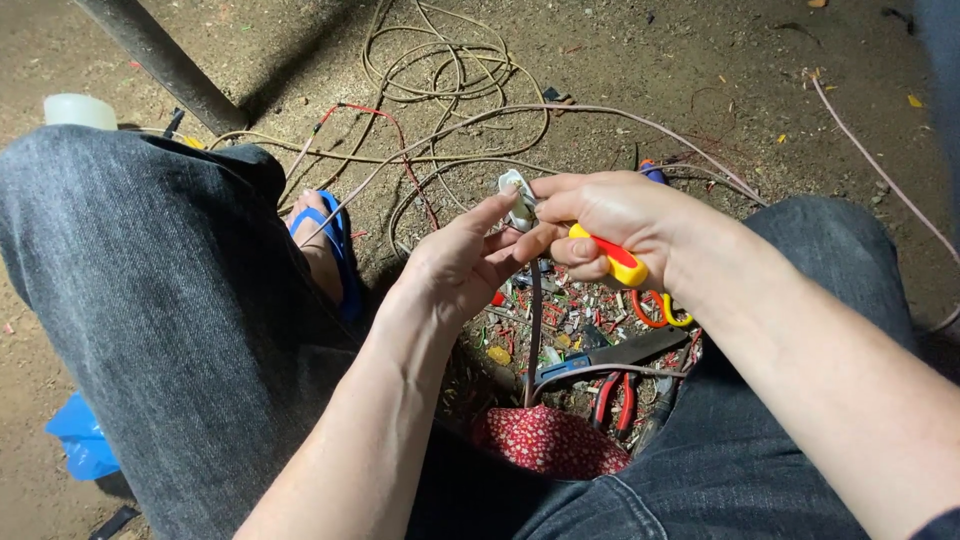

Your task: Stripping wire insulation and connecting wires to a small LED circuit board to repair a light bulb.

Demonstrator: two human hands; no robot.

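My left hand (462, 262) pinches a small white electrical plug (518, 198) between thumb and fingertips, with a dark cable (534, 330) hanging down from it. My right hand (612, 222) grips a screwdriver with a yellow and red handle (612, 258), its tip hidden at the plug. Both hands meet above the ground between my knees, which are in dark grey jeans.
Loose coils of pale and red wire (440, 70) lie on the dirt ahead. Below the hands are wire scraps, red-handled pliers (612, 398), scissors with orange and yellow loops (662, 310), a dark blade (640, 350) and a red patterned cloth (548, 440). A blue sandal (340, 250) is at left.
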